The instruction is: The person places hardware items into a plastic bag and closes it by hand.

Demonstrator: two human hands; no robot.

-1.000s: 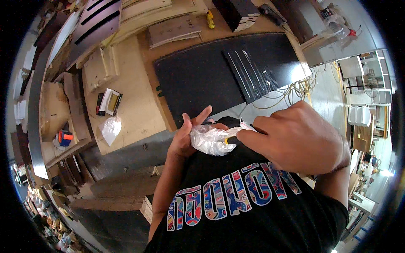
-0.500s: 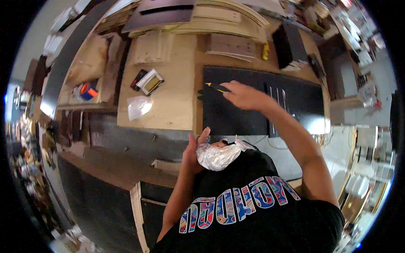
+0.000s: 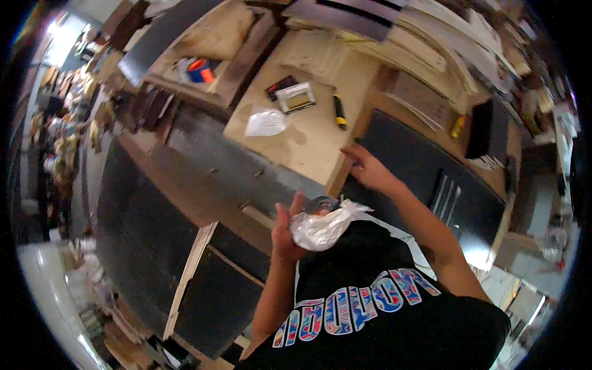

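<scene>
My left hand [image 3: 285, 239] holds a crumpled clear plastic bag [image 3: 324, 229] close to my black shirt, thumb and forefinger sticking up beside it. Some of that hand's fingers are hidden behind the bag. My right hand [image 3: 374, 172] reaches over the near left part of a black panel [image 3: 407, 145], fingers apart and nothing visible in them. Its fingertips are by the panel's left edge, where brown wood shows. A black-and-yellow utility knife [image 3: 340, 112] lies on the pale wooden board [image 3: 311, 145], left of and beyond that hand.
On the pale board lie a white-framed box [image 3: 296, 97] and a clear plastic packet [image 3: 266, 122]. Thin metal strips [image 3: 445, 200] rest on the black panel. An orange-and-blue roll [image 3: 200, 71] sits in a wooden tray at far left. Dark boards [image 3: 148, 228] stand at near left.
My right hand has let go of the utility knife, which now lies on the pale board. The view has turned, tilting the bench. My left hand still holds the plastic bag.
</scene>
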